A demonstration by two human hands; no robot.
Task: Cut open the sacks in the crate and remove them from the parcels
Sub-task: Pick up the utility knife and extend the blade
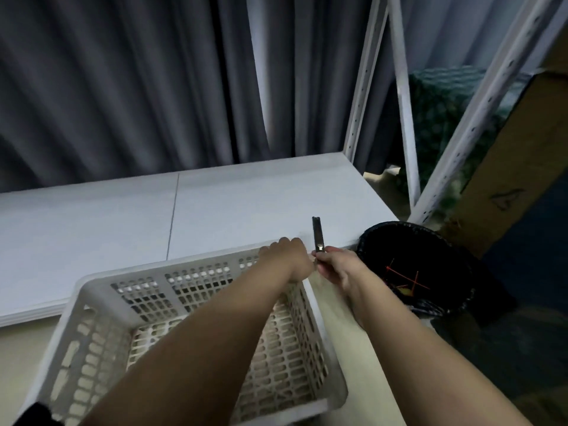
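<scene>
Sacks and parcels are nowhere visible: the white slatted crate point(184, 333), near centre on the floor, shows only its bare bottom, so the cutting and emptying look finished, though the arms hide part of the inside. At its far right corner the left hand point(287, 256) curls its fingers over the rim. Just right of it the right hand point(336, 267) grips a cutter point(318, 236), blade end pointing up. Beyond lies the white table point(215, 204); further right, a black-lined bin point(415, 269) holds orange scraps
</scene>
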